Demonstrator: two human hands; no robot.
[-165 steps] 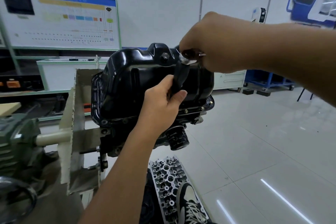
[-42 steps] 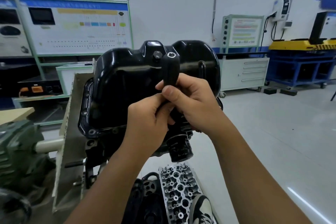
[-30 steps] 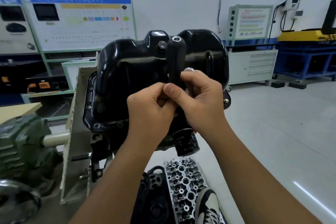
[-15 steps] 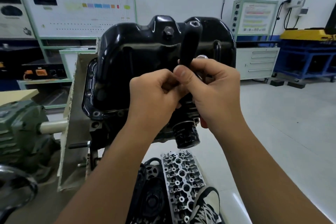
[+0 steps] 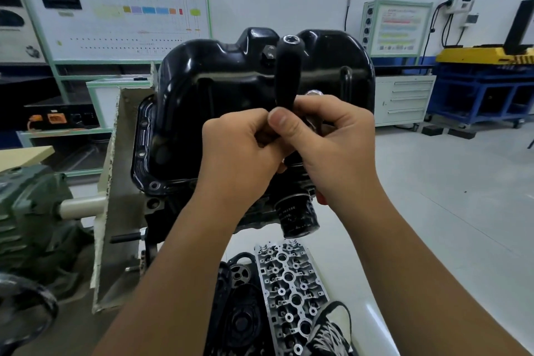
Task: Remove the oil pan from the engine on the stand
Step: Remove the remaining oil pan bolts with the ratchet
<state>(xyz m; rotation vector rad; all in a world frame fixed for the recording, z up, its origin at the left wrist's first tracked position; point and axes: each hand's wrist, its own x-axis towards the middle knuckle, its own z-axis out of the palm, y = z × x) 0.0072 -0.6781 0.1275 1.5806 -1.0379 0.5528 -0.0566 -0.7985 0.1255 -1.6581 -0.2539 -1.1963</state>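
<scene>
The glossy black oil pan sits on the engine, which hangs on the beige stand plate. A black-handled ratchet stands upright in front of the pan, its handle end pointing up. My left hand and my right hand meet at its lower end, both with fingers curled round it. A chrome socket end peeks out above my right fingers. The ratchet head and the bolts behind my hands are hidden.
A black oil filter juts from the engine below my hands. On the floor lie a cylinder head and a black cover, next to my shoe. The green stand gearbox is at left; cabinets line the back wall.
My right hand came down from the top of the pan and joined the left at the ratchet. Over the last second both hands stay on it; the handle tilts slightly right.
</scene>
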